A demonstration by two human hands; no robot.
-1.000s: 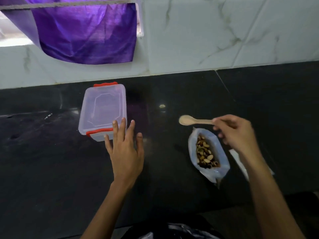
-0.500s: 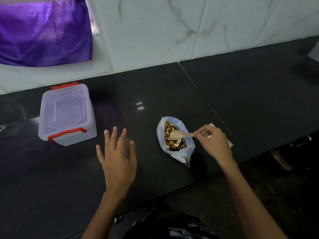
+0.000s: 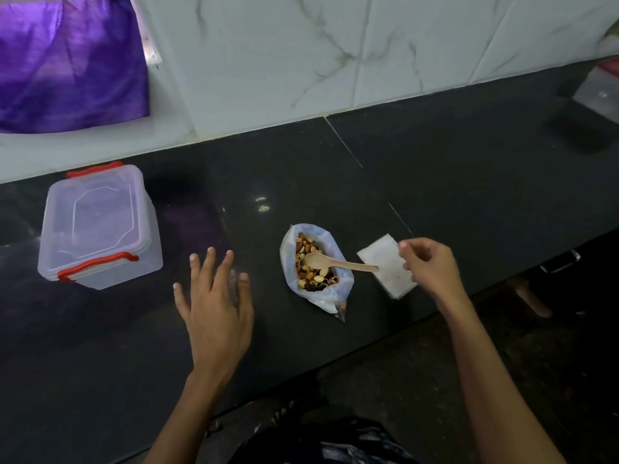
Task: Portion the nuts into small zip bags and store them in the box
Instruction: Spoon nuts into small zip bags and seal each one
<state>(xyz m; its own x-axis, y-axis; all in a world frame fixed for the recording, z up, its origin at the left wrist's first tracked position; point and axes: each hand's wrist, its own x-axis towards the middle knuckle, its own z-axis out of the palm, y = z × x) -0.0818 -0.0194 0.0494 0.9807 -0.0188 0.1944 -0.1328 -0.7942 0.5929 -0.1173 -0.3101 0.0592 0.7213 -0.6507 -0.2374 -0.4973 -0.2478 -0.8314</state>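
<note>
two bare hands hang over a dark stone bench [image 3: 435, 169]. the left hand [image 3: 214, 303] is spread flat, fingers splayed, its grip released and holding nothing; whether the palm touches the bench cannot be told. the right hand [image 3: 432, 266] is loosely curled, thumb and forefinger close together but with nothing between them, so its grip is empty too.

just left of the right grip lies a wooden spoon [image 3: 338, 261], its handle end near the fingertips but apart from them, its bowl resting on the nuts [image 3: 310, 276]. the mixed nuts sit in an open clear plastic bag [image 3: 335, 296], which lies on the bench between the two hands, nearer the right one. under and just beyond the right grip lies a flat stack of small zip bags [image 3: 385, 262], whitish, with the spoon handle's tip over its left edge.

well to the left of the left grip, and a little farther from the person, stands the clear plastic box [image 3: 97, 229], its lid on and its red clips [image 3: 97, 264] at both ends. behind it a purple cloth [image 3: 67, 61] hangs against the white marble wall [image 3: 335, 55].
</note>
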